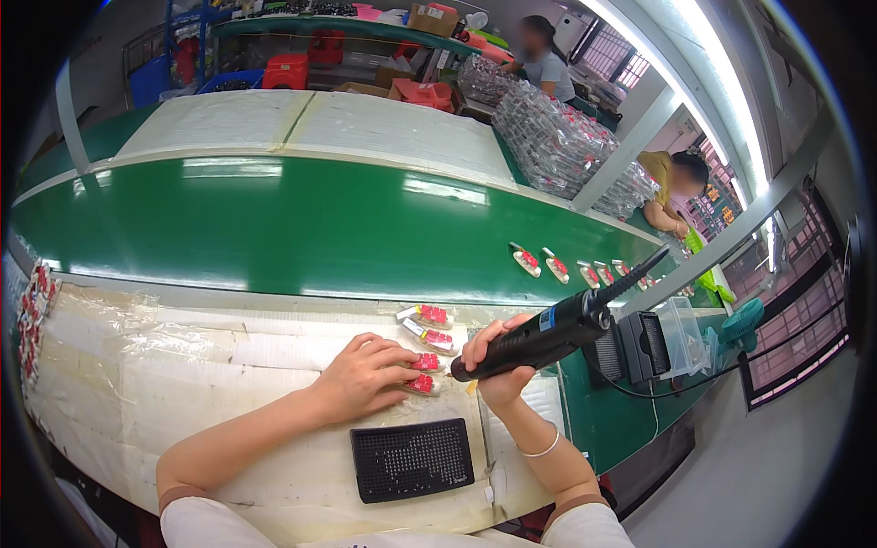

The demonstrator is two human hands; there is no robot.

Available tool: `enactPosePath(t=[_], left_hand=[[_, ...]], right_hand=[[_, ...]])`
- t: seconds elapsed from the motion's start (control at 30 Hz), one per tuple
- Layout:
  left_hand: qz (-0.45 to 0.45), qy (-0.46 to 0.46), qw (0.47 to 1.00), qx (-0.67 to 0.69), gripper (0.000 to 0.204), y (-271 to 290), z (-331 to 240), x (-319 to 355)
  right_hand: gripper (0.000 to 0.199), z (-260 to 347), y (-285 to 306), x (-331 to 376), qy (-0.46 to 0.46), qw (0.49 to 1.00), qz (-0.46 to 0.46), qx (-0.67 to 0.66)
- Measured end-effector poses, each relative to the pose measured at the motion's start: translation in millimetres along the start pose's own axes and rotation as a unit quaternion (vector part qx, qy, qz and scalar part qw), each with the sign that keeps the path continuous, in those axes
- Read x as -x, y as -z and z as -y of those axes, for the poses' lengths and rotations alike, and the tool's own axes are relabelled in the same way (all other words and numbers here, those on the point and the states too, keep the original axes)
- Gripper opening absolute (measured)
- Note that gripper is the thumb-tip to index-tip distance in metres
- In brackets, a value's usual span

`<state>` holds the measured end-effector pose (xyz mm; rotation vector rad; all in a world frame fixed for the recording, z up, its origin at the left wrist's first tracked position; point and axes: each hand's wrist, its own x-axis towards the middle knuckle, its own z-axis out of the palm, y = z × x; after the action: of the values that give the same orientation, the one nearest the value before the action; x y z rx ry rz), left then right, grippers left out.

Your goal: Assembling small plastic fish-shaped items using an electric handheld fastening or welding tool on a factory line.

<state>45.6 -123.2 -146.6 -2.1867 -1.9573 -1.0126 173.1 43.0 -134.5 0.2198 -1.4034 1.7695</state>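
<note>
My right hand [501, 361] is closed around a black electric screwdriver [539, 342], held tilted with its narrow end down by the small pieces. My left hand [370, 379] lies palm down, its fingers and thumb gripping a small red and white piece [420, 384]. Touching its fingertips is another red and white piece [427, 363]. Two more such pieces [437, 340] with pale strips sticking out lie just beyond, along the far edge of the work surface. A black perforated tray [411, 459] holding many tiny metal bits, probably screws, sits between my forearms.
A green conveyor belt [274, 228] runs across beyond the worktop, carrying several red and white pieces [557, 267] at right. More pieces are heaped [35, 320] at the far left. Black boxes [644, 345] and a clear bin [678, 338] stand right. Two people work beyond bagged goods [557, 137].
</note>
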Motion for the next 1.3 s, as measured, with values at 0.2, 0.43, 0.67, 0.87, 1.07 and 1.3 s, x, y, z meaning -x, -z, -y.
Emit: enactPosePath(t=[0.2, 0.43, 0.67, 0.87, 1.07, 1.3], left_hand=[[-0.01, 0.001, 1.0, 0.004, 0.019, -4, -3, 5], [-0.037, -0.025, 0.999, 0.006, 0.016, -4, -6, 6], [-0.031, -0.025, 0.999, 0.0, 0.017, -2, -3, 3], [-0.03, -0.029, 0.999, -0.011, 0.017, -1, -3, 2], [-0.019, -0.037, 0.999, -0.012, 0.017, -2, -8, 7], [-0.011, -0.027, 1.0, 0.0, 0.026, -3, -3, 9]], right_hand=[[0.07, -3, 0, 3, 0.006, 0.999, 0.002, 0.042], [0.069, -1, 0, 6, 0.023, 0.999, 0.007, 0.023], [0.069, -2, -1, 1, 0.024, 0.999, 0.009, 0.024], [0.07, -3, 1, 2, 0.022, 1.0, 0.009, 0.02], [0.071, 6, -5, 7, 0.014, 0.997, 0.009, 0.075], [0.073, 13, -7, 1, 0.027, 0.996, 0.005, 0.08]])
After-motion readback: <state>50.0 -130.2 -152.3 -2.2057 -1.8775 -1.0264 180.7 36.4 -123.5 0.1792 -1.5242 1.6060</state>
